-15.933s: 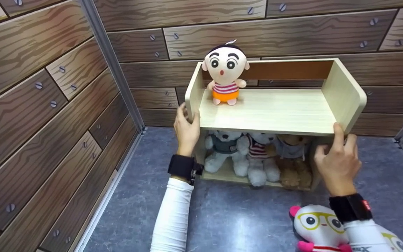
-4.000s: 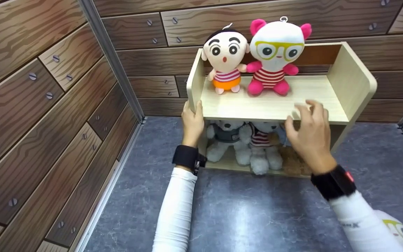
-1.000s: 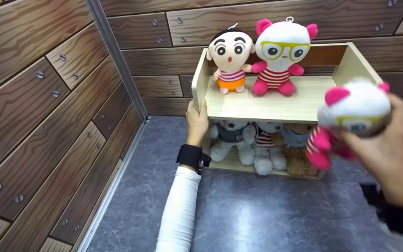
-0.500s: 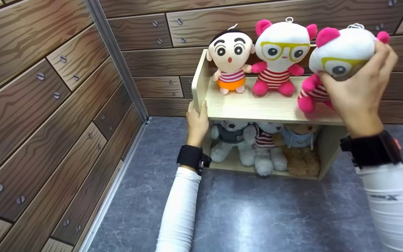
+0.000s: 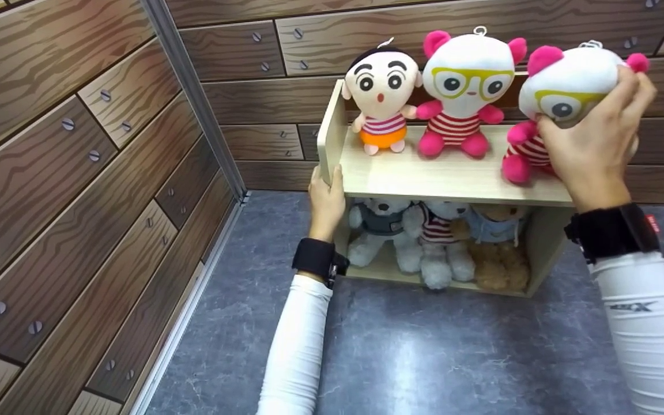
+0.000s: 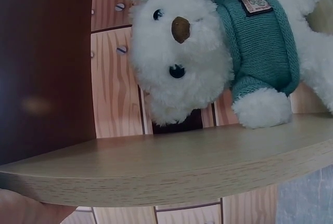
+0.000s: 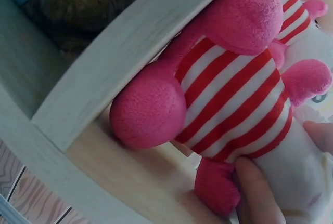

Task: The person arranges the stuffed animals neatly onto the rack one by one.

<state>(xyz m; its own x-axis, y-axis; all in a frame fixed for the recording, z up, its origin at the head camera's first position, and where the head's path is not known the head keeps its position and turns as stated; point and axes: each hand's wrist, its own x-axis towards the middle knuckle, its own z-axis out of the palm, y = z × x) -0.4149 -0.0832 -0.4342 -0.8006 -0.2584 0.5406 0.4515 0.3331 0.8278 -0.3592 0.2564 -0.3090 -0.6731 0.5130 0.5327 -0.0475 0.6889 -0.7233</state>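
My right hand point(image 5: 597, 135) grips the head of a panda plush toy point(image 5: 574, 75) with pink ears and yellow glasses, at the right end of the upper shelf. In the right wrist view its striped body point(image 7: 234, 99) and pink feet lie close over the shelf board point(image 7: 125, 68). A matching panda plush point(image 5: 470, 69) sits upright to its left, beside a boy doll point(image 5: 381, 98) in orange shorts. My left hand point(image 5: 326, 202) holds the left side panel point(image 5: 331, 129) of the small wooden shelf, thumb at its front edge.
On the lower shelf sit a white bear point(image 5: 383, 230) in a teal vest, a bear point(image 5: 438, 242) in a striped top and a brown bear point(image 5: 496, 253) in a blue hoodie. Wood-patterned walls point(image 5: 251, 52) stand behind and left of the grey floor point(image 5: 240, 323).
The right hand has brought the second panda plush from the lower right up onto the upper shelf's right end. Over the last half second it shifts slightly. The left hand keeps its hold.
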